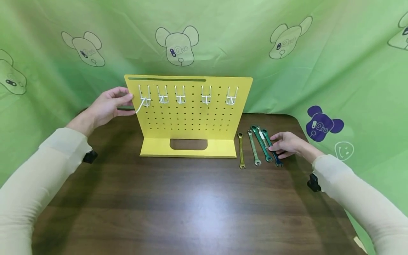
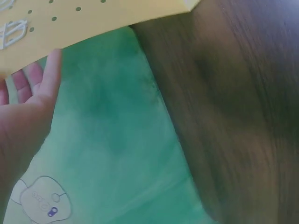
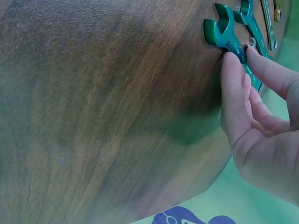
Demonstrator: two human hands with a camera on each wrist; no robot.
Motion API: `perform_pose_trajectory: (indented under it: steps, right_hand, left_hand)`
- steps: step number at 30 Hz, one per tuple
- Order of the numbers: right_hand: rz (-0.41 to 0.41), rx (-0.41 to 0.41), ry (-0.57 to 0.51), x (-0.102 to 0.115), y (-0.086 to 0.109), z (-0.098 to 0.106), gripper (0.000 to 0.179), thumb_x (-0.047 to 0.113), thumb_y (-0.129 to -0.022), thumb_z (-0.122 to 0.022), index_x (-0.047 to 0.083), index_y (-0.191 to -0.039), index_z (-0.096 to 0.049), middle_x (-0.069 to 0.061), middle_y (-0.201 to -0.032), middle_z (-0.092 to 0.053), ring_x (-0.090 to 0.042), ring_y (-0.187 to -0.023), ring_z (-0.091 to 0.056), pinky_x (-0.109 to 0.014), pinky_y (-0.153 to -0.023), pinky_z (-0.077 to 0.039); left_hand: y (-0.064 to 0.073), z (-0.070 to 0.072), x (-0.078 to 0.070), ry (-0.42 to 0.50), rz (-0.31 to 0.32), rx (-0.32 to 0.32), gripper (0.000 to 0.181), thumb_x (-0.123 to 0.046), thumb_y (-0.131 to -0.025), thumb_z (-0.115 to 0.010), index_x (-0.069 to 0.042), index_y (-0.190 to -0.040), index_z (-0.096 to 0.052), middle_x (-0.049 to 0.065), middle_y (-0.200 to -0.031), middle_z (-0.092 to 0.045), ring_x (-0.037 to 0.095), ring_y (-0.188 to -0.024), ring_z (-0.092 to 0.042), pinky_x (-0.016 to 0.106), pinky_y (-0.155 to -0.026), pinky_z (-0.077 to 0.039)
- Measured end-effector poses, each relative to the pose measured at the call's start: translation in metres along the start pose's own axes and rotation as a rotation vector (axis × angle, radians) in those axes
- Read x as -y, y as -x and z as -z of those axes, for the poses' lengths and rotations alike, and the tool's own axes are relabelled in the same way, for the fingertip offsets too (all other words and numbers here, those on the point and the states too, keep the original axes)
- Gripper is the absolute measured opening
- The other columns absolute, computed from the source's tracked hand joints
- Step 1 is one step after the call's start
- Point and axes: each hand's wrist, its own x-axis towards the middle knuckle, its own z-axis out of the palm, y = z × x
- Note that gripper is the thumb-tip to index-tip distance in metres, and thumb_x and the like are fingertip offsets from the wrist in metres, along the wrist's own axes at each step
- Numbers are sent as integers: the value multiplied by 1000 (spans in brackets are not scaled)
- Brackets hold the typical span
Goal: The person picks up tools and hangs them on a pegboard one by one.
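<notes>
A yellow pegboard [image 1: 194,122] stands upright on its base, with several white wire hooks [image 1: 180,97] along its upper part. My left hand [image 1: 106,106] holds the board's left edge, thumb at the front; in the left wrist view some fingertips pass behind the edge. Combination wrenches lie side by side to the right of the board. My right hand [image 1: 288,143] pinches the shank of the rightmost, blue-green wrench [image 3: 222,35] between thumb and index finger, close over the table. Left of it lie a small silver wrench [image 1: 262,136], a green wrench [image 1: 261,141], a pale green wrench [image 1: 253,148] and a gold wrench [image 1: 241,150].
The dark wooden table [image 1: 153,202] stretches in front of the board. A green curtain [image 1: 223,46] with printed bear heads hangs close behind the table and along its right side. The gold wrench lies just beside the board's base [image 1: 220,150].
</notes>
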Motion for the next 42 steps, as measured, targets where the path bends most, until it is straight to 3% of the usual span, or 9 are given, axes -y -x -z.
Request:
perform_pose_trajectory:
  steps: [5, 10, 14, 21, 34, 39, 42]
  right_hand:
    - [-11, 10, -11, 0, 0, -2, 64, 10, -96, -72, -10, -144, -34, -12, -110, -61, -24, -88, -61, -40, -75, -65]
    - [-35, 16, -20, 0, -1, 0, 64, 10, -95, -73, -11, -142, -36, -7, -102, -68, -24, -89, -61, -41, -76, -65]
    - [-42, 11, -8, 1, 0, 0, 62, 11, -94, -72, -11, -140, -38, -7, -98, -67, -22, -87, -61, -40, -74, -65]
    - [-59, -30, 68, 4, 2, -5, 55, 13, -93, -66, -10, -138, -43, -10, -96, -58, -20, -85, -57, -36, -69, -65]
    - [-64, -8, 88, 5, 3, -10, 49, 14, -91, -67, -7, -128, -45, -15, -104, -46, -23, -88, -48, -36, -66, -65]
    - [-53, -18, 64, 6, 4, -7, 47, 11, -89, -67, -6, -126, -44, -11, -100, -51, -23, -86, -55, -35, -66, -63]
    - [-48, -11, 43, 5, 4, -5, 53, 10, -89, -67, -8, -132, -41, -12, -102, -54, -24, -87, -58, -36, -70, -64]
  left_hand:
    - [1, 1, 3, -34, 155, 14, 10, -8, -101, -65, -13, -106, -58, 0, -97, -68, 16, -96, -66, 39, -86, -63]
    - [-3, -1, 5, -76, 211, 10, 11, -7, -101, -63, -12, -108, -55, -2, -93, -70, 16, -97, -66, 38, -86, -63]
    - [-3, -3, 5, -67, 206, -1, 13, -8, -101, -63, -10, -109, -53, -2, -94, -69, 16, -96, -66, 34, -86, -62]
    - [-2, -7, 10, -105, 150, 25, 31, -27, -102, -64, -6, -118, -48, -2, -104, -61, 18, -102, -61, 31, -94, -59]
    - [-5, -3, 28, -36, 41, -17, 16, -26, -99, -68, -11, -101, -62, 1, -103, -63, 19, -97, -64, 37, -90, -62]
    - [-7, -3, 28, -9, 48, -16, 16, -25, -99, -68, -10, -101, -62, 2, -101, -66, 19, -96, -67, 39, -93, -60]
    - [-8, -1, 28, 10, 60, -19, 16, -24, -99, -67, -9, -100, -63, 2, -100, -67, 20, -95, -67, 40, -93, -60]
